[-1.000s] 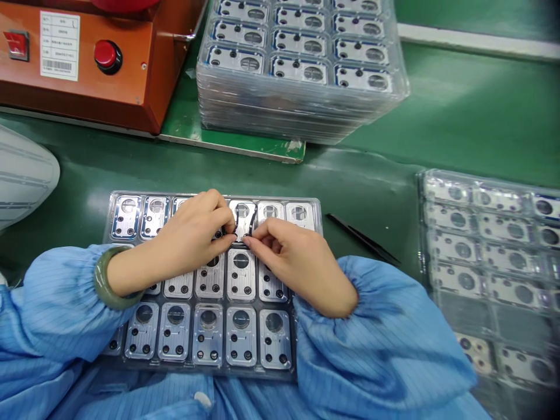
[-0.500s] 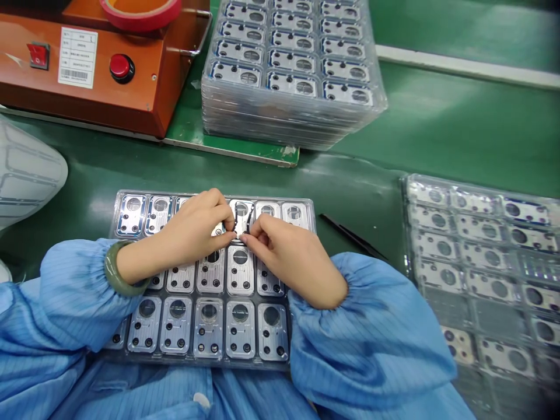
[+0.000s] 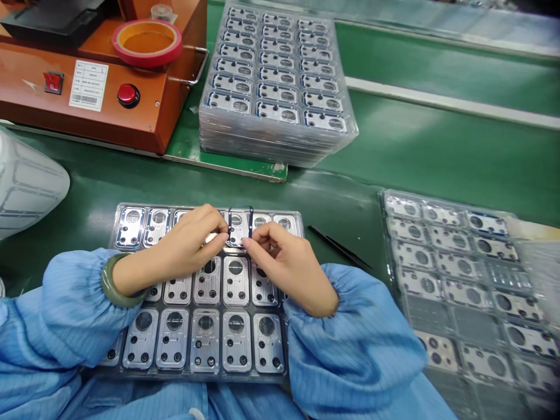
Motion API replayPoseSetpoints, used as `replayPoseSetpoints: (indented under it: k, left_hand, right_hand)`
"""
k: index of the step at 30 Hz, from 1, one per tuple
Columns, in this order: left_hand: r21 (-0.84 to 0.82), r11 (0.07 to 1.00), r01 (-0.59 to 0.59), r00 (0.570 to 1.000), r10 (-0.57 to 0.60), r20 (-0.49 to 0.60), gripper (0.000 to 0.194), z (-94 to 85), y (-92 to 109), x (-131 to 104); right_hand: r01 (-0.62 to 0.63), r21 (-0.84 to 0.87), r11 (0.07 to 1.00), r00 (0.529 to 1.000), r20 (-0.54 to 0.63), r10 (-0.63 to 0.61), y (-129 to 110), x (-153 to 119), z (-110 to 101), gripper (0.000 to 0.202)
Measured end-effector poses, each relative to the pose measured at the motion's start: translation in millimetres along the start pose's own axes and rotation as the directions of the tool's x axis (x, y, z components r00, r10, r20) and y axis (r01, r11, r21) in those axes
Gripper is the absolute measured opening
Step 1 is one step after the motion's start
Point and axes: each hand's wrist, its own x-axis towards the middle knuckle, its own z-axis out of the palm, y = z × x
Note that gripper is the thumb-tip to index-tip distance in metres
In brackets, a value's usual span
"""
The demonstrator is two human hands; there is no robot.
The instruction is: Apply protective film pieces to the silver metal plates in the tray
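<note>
My left hand [image 3: 195, 239] pinches the left side of a thin dark-blue rectangular frame [image 3: 251, 219], like a gasket or adhesive strip. My right hand [image 3: 286, 256] has its thumb and forefinger closed on the frame's lower right corner. The frame is over a silver plate [image 3: 237, 228] in the back row of a clear plastic tray [image 3: 299, 219]; whether it touches the plate I cannot tell. Rows of similar plates with a round window and small dark holes fill the tray. Both forearms hide some of them. Plates at the back left have blue borders.
Black tweezers [image 3: 339, 246] lie right of the tray. Beyond stands a tall stack of filled trays [image 3: 280, 137]. An orange machine [image 3: 144, 125] with a tape roll [image 3: 147, 44] is back left, a white roll [image 3: 30, 181] at the left edge, another partly filled tray [image 3: 431, 318] at right.
The camera view has shifted, showing more of the far bench. Between my hands, the dark frame now appears straighter, its two long sides upright and extending past the plate's far edge.
</note>
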Motion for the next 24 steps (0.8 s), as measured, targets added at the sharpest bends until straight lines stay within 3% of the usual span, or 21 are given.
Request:
replayPoseSetpoints:
  k: [5, 9, 15, 20, 24]
  left_hand:
    - [-0.057, 0.997, -0.052, 0.997, 0.049, -0.052, 0.007, -1.7, 3, -3]
    - [-0.039, 0.993, -0.112, 0.987, 0.106, -0.12, 0.006, -3.1, 4, -6]
    - [-0.012, 0.985, -0.174, 0.953, 0.166, -0.254, 0.021, -1.2, 8, -9]
    - [-0.219, 0.971, -0.096, 0.967, 0.038, -0.253, 0.03, 7.0, 11, -13]
    - [-0.469, 0.883, 0.013, 0.974, -0.118, -0.194, 0.045, 9.7, 12, -14]
  right_hand:
    - [-0.058, 0.155, 0.986, 0.996, -0.054, 0.067, 1, -4, 5, 0.016]
    - [0.067, 0.154, 0.986, 0.986, -0.163, -0.041, -1, -9, 8, 0.013]
    - [0.185, 0.122, 0.975, 0.934, -0.33, -0.136, 1, -14, 10, 0.007]
    - [0.225, 0.097, 0.97, 0.909, -0.379, -0.173, 2, -13, 11, 0.005]
    - [0.23, 0.086, 0.969, 0.9, -0.398, -0.178, 0, -12, 12, 0.01]
